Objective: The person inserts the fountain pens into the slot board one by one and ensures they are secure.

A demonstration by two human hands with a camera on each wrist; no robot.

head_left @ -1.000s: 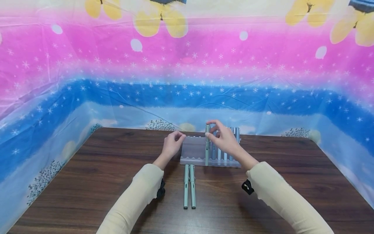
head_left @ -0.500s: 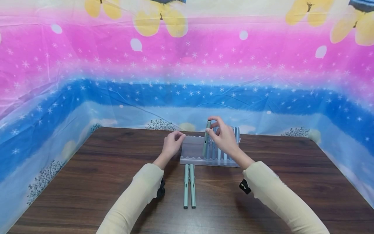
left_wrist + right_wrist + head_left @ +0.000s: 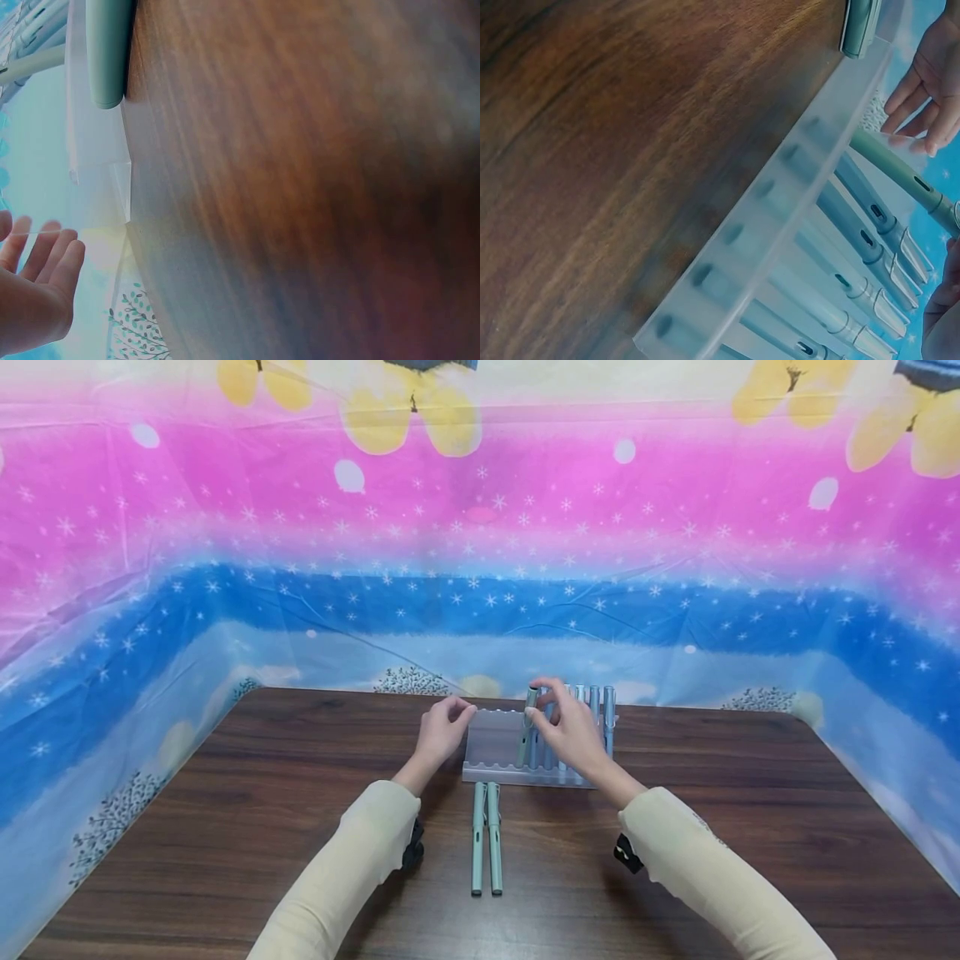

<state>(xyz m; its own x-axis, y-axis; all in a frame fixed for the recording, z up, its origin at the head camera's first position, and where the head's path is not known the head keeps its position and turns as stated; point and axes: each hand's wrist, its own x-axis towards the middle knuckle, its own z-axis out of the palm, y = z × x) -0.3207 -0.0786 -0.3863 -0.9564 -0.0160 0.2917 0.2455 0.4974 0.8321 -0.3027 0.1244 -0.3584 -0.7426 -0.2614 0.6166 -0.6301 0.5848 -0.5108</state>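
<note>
Nearest the camera you've got two cream sleeves (image 3: 330, 872) coming in from left and right, each with a black strap (image 3: 413, 845) at the wrist, over a dark wood table (image 3: 225, 835). Between the arms, two loose pens (image 3: 477, 843), both green, lie side by side pointing away, clip ends at the far side, just short of the rack.

Next up is the rack (image 3: 495, 739), a see-through thing with a notched lip along the front and more notches up top. Its right part has a row of pens (image 3: 609, 718) leaning in it, bluish and whitish, clips up. The left part shows bare plastic.

The green pen (image 3: 522, 745) is at the rack, immediately left of that row, tipped a bit so its top leans right. The right hand (image 3: 573, 727) has it by the upper end, thumb and fingers pinching it; the other fingers are partly tucked out of sight. Can't tell if its bottom end is fully seated in a notch.

Left hand (image 3: 441, 728) is at the rack's far left corner, thumb and index pinching the edge, remaining fingers loosely bent.

Farthest back there's a pink and blue cloth (image 3: 480, 602) with snowflakes hanging behind the table.
</note>
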